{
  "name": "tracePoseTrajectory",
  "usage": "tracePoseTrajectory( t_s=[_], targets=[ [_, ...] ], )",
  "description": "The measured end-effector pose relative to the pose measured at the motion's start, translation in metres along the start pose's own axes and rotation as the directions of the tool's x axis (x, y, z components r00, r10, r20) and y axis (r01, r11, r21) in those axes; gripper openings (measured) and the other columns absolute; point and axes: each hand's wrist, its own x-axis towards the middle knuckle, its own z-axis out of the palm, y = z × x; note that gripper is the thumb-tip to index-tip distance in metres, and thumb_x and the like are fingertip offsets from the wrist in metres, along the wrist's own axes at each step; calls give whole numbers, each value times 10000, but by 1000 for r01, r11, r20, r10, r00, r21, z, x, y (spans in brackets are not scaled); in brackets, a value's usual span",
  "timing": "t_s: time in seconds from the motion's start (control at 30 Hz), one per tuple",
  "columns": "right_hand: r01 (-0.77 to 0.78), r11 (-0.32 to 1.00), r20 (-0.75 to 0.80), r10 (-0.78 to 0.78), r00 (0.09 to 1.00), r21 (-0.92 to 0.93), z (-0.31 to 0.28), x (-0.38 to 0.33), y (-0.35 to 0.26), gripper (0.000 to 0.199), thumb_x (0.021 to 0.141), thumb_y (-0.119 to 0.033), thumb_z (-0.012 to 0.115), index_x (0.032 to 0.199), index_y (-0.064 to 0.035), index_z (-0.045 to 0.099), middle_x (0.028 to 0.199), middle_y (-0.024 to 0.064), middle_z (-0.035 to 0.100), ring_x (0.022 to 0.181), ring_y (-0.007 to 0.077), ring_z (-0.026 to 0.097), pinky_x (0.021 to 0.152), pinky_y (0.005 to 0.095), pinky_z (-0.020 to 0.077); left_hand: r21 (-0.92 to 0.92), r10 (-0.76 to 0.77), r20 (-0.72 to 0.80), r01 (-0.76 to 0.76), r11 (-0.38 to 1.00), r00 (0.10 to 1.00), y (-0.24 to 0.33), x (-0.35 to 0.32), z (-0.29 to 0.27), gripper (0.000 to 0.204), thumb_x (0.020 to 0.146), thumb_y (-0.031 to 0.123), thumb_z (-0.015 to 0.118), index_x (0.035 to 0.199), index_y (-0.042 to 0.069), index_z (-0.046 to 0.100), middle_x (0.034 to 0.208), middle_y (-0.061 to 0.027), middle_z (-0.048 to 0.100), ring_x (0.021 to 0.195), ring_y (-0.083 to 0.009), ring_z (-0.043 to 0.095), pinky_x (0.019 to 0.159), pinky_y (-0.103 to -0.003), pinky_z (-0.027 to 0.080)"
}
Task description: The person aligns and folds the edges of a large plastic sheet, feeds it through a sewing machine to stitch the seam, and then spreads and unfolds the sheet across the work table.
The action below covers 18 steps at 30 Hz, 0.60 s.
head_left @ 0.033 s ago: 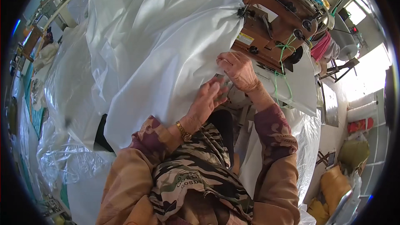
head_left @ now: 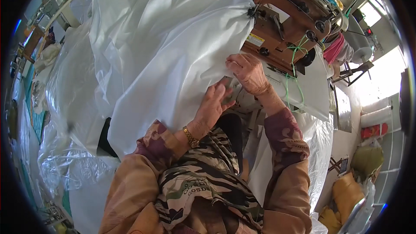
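Observation:
A large sheet of shiny white plastic-like fabric (head_left: pixel 160 73) lies bunched in folds, its far corner gathered beneath the head of a brown sewing machine (head_left: pixel 277 30). Next to the sheet's right edge, my right hand (head_left: pixel 249 74) is closed, its fingers curled in a pinch; whatever sits between them is hidden. Just below and left of it, my left hand (head_left: pixel 211 106) has its fingers apart, beside the sheet's edge. A small grey flat piece (head_left: pixel 226 80) shows at the left fingertips; I cannot tell whether they touch it.
Green cord (head_left: pixel 298 48) is tied on the machine and hangs over the white worktable (head_left: pixel 314 91). Clear plastic film (head_left: pixel 73 169) spreads at the left. Yellow bundles (head_left: pixel 348 193) and an olive sack (head_left: pixel 367 160) lie at the lower right. A camouflage-patterned apron (head_left: pixel 195 173) covers my lap.
The fingers of my left hand have shifted slightly. My right hand, the sheet and the machine look unchanged.

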Motion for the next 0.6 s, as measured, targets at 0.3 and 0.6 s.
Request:
tracePoseTrajectory(
  t_s=[0.3,0.6],
  targets=[
    [-40,999,-77,40,996,-4,13,-6,0,341,639,-18,705,972,-74,655,1034,55,641,928,285,648,789,378,546,-398,170,-325,-298,868,930,13,2,-40,334,1017,228,484,1314,78,505,1327,-81,558,1245,-211,506,1076,-579,401],
    [-50,998,-79,48,996,-26,11,-5,-2,312,658,-19,691,966,-62,669,1030,57,648,924,282,650,786,386,540,-338,-88,-264,-7,941,961,30,-2,-16,102,928,131,664,1008,70,645,1021,-23,659,889,-134,615,1011,-445,476]
  ],
)
